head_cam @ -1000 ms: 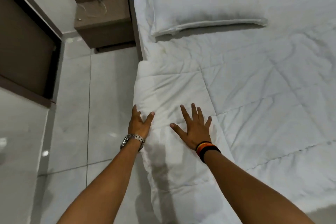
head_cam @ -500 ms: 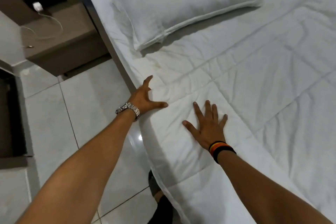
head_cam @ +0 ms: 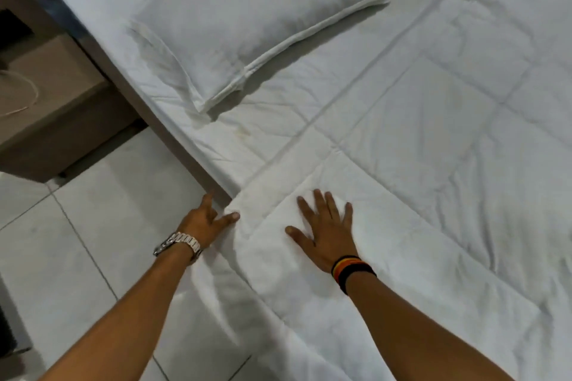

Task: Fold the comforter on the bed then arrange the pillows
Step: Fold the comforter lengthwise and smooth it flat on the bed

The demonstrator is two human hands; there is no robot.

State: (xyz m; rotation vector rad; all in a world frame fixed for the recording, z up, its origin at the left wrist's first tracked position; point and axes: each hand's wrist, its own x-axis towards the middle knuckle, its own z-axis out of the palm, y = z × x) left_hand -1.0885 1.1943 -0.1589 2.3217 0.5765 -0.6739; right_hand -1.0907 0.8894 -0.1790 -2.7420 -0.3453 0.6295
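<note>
A white quilted comforter [head_cam: 433,145] covers most of the bed, its near-left edge hanging over the side. A white pillow [head_cam: 235,31] lies flat near the head of the bed, at upper left. My right hand [head_cam: 325,229] rests flat, fingers spread, on the comforter's corner near the edge. My left hand [head_cam: 207,223], with a metal watch on the wrist, is at the comforter's corner beside the bed frame, thumb touching the fabric edge, fingers apart and holding nothing.
A brown bedside table [head_cam: 52,108] with a white cable [head_cam: 28,99] on it stands at the left. The bed's brown side rail [head_cam: 173,133] runs diagonally. Pale floor tiles [head_cam: 77,257] lie to my left.
Both hands have slid along the comforter's edge toward its top corner near the pillow. The view has shifted closer to the head of the bed.
</note>
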